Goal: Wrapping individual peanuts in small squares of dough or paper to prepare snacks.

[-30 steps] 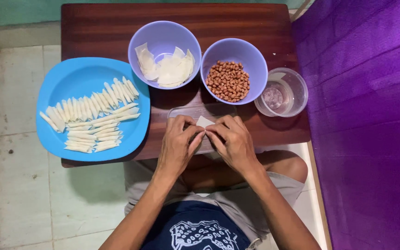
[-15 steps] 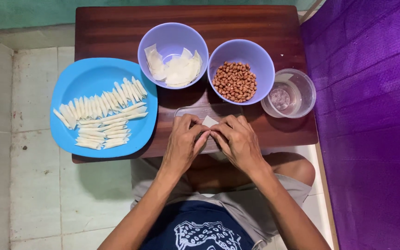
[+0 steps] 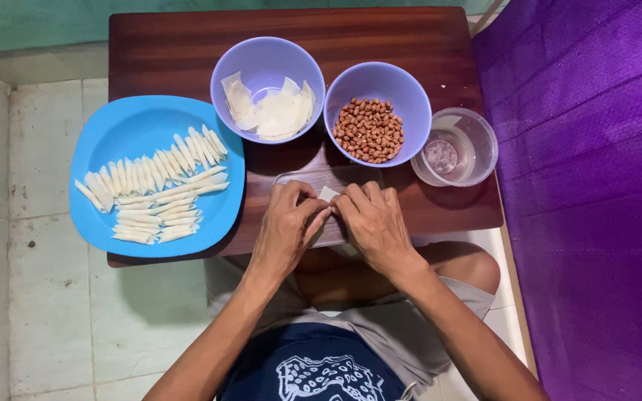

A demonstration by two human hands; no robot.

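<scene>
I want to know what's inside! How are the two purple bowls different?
The left purple bowl holds pale, flat wrapper pieces; the right purple bowl holds small brown peanuts. The left bowl sits slightly farther from the person; the right one sits beside a clear cup. Both are round, similar in size, and on the wooden table.

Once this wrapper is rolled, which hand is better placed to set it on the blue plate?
Left, probably. The left hand sits on the side nearest the blue plate with the finished rolls. The right hand would have to cross over it. Both pinch the small white wrapper.
</scene>
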